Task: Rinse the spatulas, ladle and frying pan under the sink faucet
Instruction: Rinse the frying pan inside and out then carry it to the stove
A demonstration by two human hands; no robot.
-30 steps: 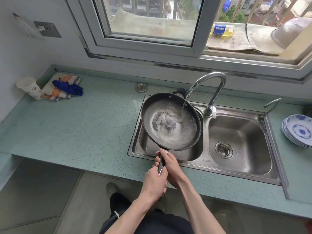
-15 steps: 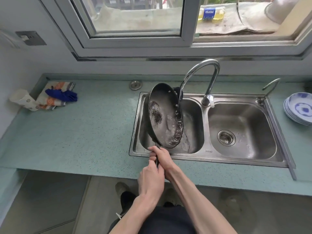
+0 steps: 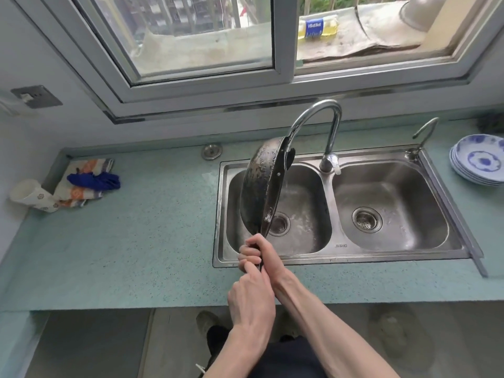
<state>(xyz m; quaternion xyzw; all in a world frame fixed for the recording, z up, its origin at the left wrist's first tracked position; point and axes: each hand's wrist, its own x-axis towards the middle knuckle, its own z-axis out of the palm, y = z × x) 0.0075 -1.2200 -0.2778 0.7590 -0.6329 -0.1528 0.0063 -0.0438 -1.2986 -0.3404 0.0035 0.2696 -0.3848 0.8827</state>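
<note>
The black frying pan (image 3: 260, 184) stands almost on edge over the left basin of the steel double sink (image 3: 395, 259), its sooty underside facing left and its inside turned to the right. Its top rim sits under the spout of the curved faucet (image 3: 319, 115), and water runs down behind it toward the drain. Both hands grip the pan's handle at the sink's front edge: my right hand (image 3: 259, 255) nearer the pan, my left hand (image 3: 249, 296) just behind it. No spatulas or ladle are in view.
A stack of blue-patterned plates (image 3: 477, 162) sits on the counter right of the sink. A striped cloth with a blue rag (image 3: 90, 181) and a tipped paper cup (image 3: 30, 196) lie at the far left. A small second tap (image 3: 424, 132) stands at the sink's back right corner.
The pan has rolled from lying flat under the stream to standing nearly on edge, so its water poured into the left basin. Both hands stayed on the handle.
</note>
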